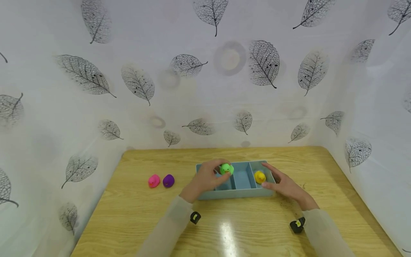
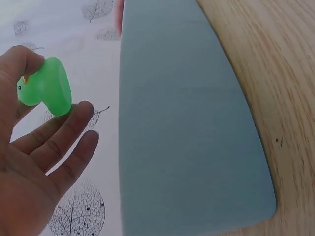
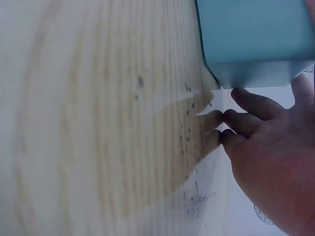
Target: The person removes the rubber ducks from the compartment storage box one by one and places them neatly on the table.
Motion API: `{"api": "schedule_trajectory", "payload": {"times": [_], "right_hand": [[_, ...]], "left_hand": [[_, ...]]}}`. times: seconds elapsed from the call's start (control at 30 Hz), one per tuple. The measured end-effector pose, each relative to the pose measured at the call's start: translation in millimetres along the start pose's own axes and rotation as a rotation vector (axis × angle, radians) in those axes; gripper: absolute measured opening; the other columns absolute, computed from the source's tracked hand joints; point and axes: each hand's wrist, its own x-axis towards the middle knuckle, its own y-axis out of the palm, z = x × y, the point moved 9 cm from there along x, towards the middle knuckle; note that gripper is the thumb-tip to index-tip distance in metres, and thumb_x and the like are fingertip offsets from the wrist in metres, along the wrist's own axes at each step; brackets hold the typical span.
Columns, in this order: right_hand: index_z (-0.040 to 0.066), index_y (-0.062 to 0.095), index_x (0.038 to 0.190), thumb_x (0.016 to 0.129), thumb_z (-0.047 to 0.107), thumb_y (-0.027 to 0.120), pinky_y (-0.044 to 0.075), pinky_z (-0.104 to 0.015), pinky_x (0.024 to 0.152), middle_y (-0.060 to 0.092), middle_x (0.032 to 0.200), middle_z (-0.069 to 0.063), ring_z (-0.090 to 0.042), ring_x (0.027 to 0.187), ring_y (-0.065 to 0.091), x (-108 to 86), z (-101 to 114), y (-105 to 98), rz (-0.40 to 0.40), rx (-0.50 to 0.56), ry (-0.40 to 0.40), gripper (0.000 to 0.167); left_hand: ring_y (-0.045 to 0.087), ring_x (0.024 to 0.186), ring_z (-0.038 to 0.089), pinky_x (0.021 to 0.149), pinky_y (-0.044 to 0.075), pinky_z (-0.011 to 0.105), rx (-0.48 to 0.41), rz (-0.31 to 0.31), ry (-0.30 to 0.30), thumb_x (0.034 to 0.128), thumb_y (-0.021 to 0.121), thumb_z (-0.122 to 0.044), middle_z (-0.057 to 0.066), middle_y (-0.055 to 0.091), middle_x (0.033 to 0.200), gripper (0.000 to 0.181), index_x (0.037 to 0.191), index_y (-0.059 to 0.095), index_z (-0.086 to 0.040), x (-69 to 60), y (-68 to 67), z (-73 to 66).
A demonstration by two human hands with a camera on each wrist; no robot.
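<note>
In the head view my left hand (image 1: 206, 177) pinches a green rubber duck (image 1: 226, 170) over the left part of a blue-grey divided box (image 1: 236, 193). The left wrist view shows the green duck (image 2: 51, 88) between thumb and fingers, beside the box's tall side wall (image 2: 187, 118). A yellow rubber duck (image 1: 260, 177) sits in the rightmost compartment. My right hand (image 1: 287, 186) is at the box's right end, fingers spread about that end. In the right wrist view its fingertips (image 3: 241, 94) are close to or against the box end (image 3: 256, 39); contact is unclear.
A pink rubber duck (image 1: 154, 181) and a purple rubber duck (image 1: 168, 181) stand on the wooden table (image 1: 135, 214), left of the box. Behind and at both sides hangs a white leaf-patterned sheet (image 1: 224, 96). Black wrist devices (image 1: 297, 225) are on both wrists.
</note>
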Motion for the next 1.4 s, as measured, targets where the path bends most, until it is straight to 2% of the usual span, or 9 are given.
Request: {"api": "schedule_trajectory", "payload": {"times": [0.2, 0.3, 0.43, 0.6, 0.87, 1.2, 1.4], "right_hand": [[0.026, 0.022, 0.170, 0.102, 0.027, 0.071, 0.019, -0.080, 0.119, 0.006, 0.176, -0.025, -0.061, 0.156, 0.011, 0.6, 0, 0, -0.001, 0.000, 0.001, 0.083], [0.027, 0.021, 0.170, 0.102, 0.027, 0.070, 0.019, -0.081, 0.119, 0.006, 0.176, -0.025, -0.061, 0.156, 0.011, 0.7, 0, 0, -0.001, -0.002, 0.003, 0.083], [0.027, 0.021, 0.170, 0.102, 0.029, 0.071, 0.021, -0.081, 0.118, 0.007, 0.176, -0.025, -0.061, 0.156, 0.013, 0.1, 0, -1, -0.006, -0.016, 0.011, 0.084], [0.028, 0.020, 0.170, 0.102, 0.030, 0.070, 0.023, -0.080, 0.118, 0.008, 0.176, -0.025, -0.061, 0.155, 0.015, -1.0, 0, -1, -0.011, -0.030, 0.023, 0.084], [0.027, 0.020, 0.170, 0.102, 0.030, 0.070, 0.022, -0.080, 0.118, 0.007, 0.176, -0.025, -0.061, 0.155, 0.014, -1.7, 2, -2, -0.011, -0.028, 0.016, 0.084], [0.027, 0.021, 0.170, 0.102, 0.029, 0.070, 0.023, -0.081, 0.118, 0.008, 0.175, -0.027, -0.062, 0.155, 0.014, -1.3, 0, -1, -0.009, -0.025, 0.016, 0.084], [0.025, 0.021, 0.170, 0.102, 0.029, 0.070, 0.023, -0.080, 0.118, 0.008, 0.175, -0.027, -0.062, 0.155, 0.015, -1.3, 2, -1, -0.009, -0.017, 0.014, 0.083]], "left_hand": [[0.071, 0.087, 0.018, 0.080, 0.064, 0.035, 0.000, -0.041, -0.097, 0.0909, 0.081, -0.017, 0.005, 0.076, 0.106, 0.034, 0.122, 0.070, -0.010, -11.3, -19.8, 13.3], [0.072, 0.088, 0.020, 0.082, 0.064, 0.035, -0.008, -0.054, -0.113, 0.0897, 0.083, -0.016, 0.007, 0.076, 0.108, 0.035, 0.121, 0.070, -0.009, -17.4, -30.2, 17.1], [0.072, 0.089, 0.023, 0.081, 0.064, 0.038, -0.020, -0.073, -0.106, 0.0903, 0.083, -0.016, 0.010, 0.077, 0.110, 0.038, 0.125, 0.071, -0.007, -26.2, -42.9, 22.1], [0.072, 0.090, 0.021, 0.078, 0.064, 0.031, -0.020, -0.091, -0.111, 0.0945, 0.080, -0.018, 0.011, 0.076, 0.116, 0.041, 0.132, 0.070, -0.007, -37.7, -56.6, 30.4], [0.072, 0.095, 0.023, 0.074, 0.062, 0.031, 0.013, -0.164, -0.175, 0.0967, 0.078, -0.023, 0.012, 0.075, 0.118, 0.042, 0.135, 0.068, -0.011, -58.4, -80.9, 39.2], [0.073, 0.092, 0.026, 0.071, 0.061, 0.025, 0.061, -0.264, -0.164, 0.0957, 0.079, -0.016, 0.014, 0.075, 0.119, 0.039, 0.133, 0.071, -0.011, -80.4, -107.7, 48.8], [0.075, 0.092, 0.028, 0.069, 0.062, 0.026, 0.114, -0.305, -0.163, 0.0958, 0.079, -0.014, 0.015, 0.076, 0.121, 0.039, 0.133, 0.070, -0.009, -93.6, -123.6, 53.5]]}}
